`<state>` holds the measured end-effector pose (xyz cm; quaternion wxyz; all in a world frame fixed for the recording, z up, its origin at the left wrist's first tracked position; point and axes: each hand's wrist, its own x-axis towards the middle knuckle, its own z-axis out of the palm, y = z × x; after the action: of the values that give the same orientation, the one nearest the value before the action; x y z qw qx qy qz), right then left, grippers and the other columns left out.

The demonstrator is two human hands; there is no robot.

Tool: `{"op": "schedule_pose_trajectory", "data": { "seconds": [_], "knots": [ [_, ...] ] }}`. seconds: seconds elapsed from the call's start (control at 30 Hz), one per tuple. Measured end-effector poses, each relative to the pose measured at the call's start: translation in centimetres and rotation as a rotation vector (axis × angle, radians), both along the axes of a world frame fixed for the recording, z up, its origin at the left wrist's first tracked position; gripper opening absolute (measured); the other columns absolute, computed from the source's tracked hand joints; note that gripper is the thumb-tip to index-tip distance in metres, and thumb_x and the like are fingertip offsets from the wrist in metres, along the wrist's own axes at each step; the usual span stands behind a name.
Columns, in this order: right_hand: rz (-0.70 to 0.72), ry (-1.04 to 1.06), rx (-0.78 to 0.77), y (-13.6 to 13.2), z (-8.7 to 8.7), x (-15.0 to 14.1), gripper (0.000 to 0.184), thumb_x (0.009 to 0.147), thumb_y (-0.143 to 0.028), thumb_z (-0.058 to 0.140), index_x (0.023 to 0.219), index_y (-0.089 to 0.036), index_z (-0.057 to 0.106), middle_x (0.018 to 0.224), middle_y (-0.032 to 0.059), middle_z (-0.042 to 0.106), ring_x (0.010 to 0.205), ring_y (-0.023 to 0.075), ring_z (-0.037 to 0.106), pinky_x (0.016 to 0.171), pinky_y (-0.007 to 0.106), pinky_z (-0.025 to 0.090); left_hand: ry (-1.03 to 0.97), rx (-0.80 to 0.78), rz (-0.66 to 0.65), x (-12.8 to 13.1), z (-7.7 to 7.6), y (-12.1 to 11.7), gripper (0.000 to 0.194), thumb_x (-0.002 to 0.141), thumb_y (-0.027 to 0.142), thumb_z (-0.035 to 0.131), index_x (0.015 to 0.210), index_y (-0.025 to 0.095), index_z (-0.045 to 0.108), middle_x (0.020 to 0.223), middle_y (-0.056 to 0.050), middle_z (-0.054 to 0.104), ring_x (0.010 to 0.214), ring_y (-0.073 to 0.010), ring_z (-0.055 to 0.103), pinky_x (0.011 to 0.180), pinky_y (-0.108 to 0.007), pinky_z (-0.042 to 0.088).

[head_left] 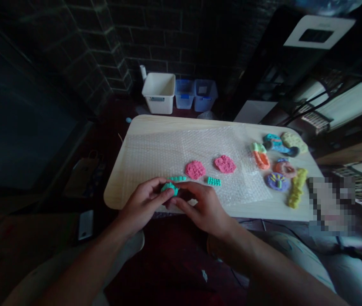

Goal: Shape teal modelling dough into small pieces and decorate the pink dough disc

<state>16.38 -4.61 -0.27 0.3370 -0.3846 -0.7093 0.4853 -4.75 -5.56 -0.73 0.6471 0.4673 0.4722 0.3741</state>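
Near the table's front edge, my left hand is closed around a small teal lump of modelling clay, thumb pressed on its front. My right hand meets it from the other side, with bent fingers and thumb at the lump's right edge; its fingertips are partly hidden. Just behind the fingers lies a bumpy teal clay strip, partly covered. To the right is a flat teal clay rectangle with rows of bumps. Two rough pink clay pieces rest farther back on bubble wrap.
At the table's right sit a purple clay disc, a yellow clay strip, an orange-and-green clay piece and blue clay shapes. Beyond the table stand a white basket and two blue bins. A phone-like object lies at left.
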Motion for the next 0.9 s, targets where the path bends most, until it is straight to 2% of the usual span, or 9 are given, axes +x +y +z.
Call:
{"op": "schedule_pose_trajectory", "data": {
  "seconds": [0.1,0.23,0.3,0.43,0.57,0.63,0.7,0.8,0.9],
  "knots": [
    [-0.1,0.018,0.047,-1.4,-1.2,0.0,0.021,0.098,-0.03,0.074,0.115,-0.02,0.081,0.102,0.0067,0.084,0.085,0.019,0.077,0.077,0.031,0.059,-0.037,-0.056,-0.004,0.3,-0.3,-1.2,0.038,0.089,0.043,0.083,0.117,0.018,0.073,0.092,-0.004,0.077,0.075,-0.0148,0.07,0.074,-0.028,0.058],
    [-0.128,0.089,-0.057,-2.0,-2.3,0.3,0.02,0.095,-0.031,0.076,0.111,-0.022,0.084,0.1,0.0066,0.085,0.082,0.0206,0.079,0.075,0.033,0.062,-0.07,-0.048,0.028,0.7,-1.1,-2.0,0.043,0.086,0.04,0.087,0.12,0.017,0.075,0.109,-0.009,0.08,0.095,-0.0211,0.077,0.087,-0.035,0.063],
    [-0.153,0.107,-0.074,-2.0,-2.1,0.3,0.017,0.093,-0.03,0.077,0.106,-0.022,0.085,0.098,0.0069,0.085,0.082,0.0213,0.079,0.074,0.034,0.063,-0.057,-0.016,0.046,1.0,-1.4,-1.9,0.044,0.086,0.04,0.087,0.121,0.016,0.076,0.113,-0.01,0.081,0.101,-0.0234,0.077,0.091,-0.037,0.063],
    [-0.142,0.147,-0.128,-1.1,-1.1,0.1,0.014,0.092,-0.031,0.077,0.097,-0.021,0.085,0.091,0.0071,0.085,0.079,0.0211,0.079,0.073,0.034,0.063,-0.04,0.06,0.049,1.4,-1.1,-1.2,0.044,0.09,0.04,0.082,0.125,0.014,0.076,0.114,-0.013,0.081,0.098,-0.0233,0.077,0.088,-0.036,0.063],
    [-0.063,0.159,-0.227,0.1,0.0,-0.3,0.018,0.093,-0.034,0.078,0.101,-0.019,0.084,0.088,0.0073,0.083,0.079,0.0212,0.079,0.074,0.034,0.064,-0.078,0.076,0.018,0.8,-0.2,-0.2,0.041,0.093,0.042,0.079,0.12,0.012,0.077,0.103,-0.011,0.08,0.078,-0.0172,0.074,0.072,-0.03,0.061],
    [-0.084,0.117,-0.165,0.3,0.5,-0.7,0.024,0.094,-0.033,0.078,0.113,-0.019,0.082,0.092,0.0074,0.083,0.081,0.0212,0.079,0.073,0.034,0.064,-0.093,0.065,0.016,0.2,0.1,0.1,0.039,0.094,0.044,0.077,0.117,0.012,0.077,0.091,-0.008,0.078,0.066,-0.0129,0.069,0.064,-0.026,0.058],
    [-0.102,0.056,-0.028,0.2,1.0,-1.0,0.028,0.094,-0.029,0.078,0.12,-0.02,0.08,0.1,0.0081,0.084,0.082,0.0205,0.08,0.074,0.033,0.064,-0.101,0.068,0.026,-0.3,0.3,0.3,0.039,0.095,0.044,0.077,0.117,0.012,0.077,0.087,-0.006,0.077,0.063,-0.0113,0.067,0.062,-0.024,0.057],
    [-0.087,-0.026,0.151,0.4,1.6,-1.2,0.021,0.094,-0.022,0.077,0.114,-0.021,0.083,0.102,0.0071,0.084,0.085,0.0195,0.08,0.078,0.031,0.065,-0.099,0.09,0.041,-0.8,0.2,0.4,0.04,0.095,0.043,0.078,0.122,0.014,0.077,0.095,-0.007,0.078,0.067,-0.0116,0.069,0.064,-0.024,0.058],
    [-0.069,-0.081,0.189,0.8,1.9,-0.9,0.02,0.09,-0.017,0.077,0.109,-0.022,0.083,0.094,0.0039,0.085,0.077,0.0174,0.079,0.073,0.028,0.064,-0.076,0.102,0.031,-0.7,0.1,0.3,0.044,0.093,0.041,0.08,0.128,0.015,0.075,0.106,-0.009,0.081,0.081,-0.016,0.075,0.076,-0.028,0.062]
  ]
}}
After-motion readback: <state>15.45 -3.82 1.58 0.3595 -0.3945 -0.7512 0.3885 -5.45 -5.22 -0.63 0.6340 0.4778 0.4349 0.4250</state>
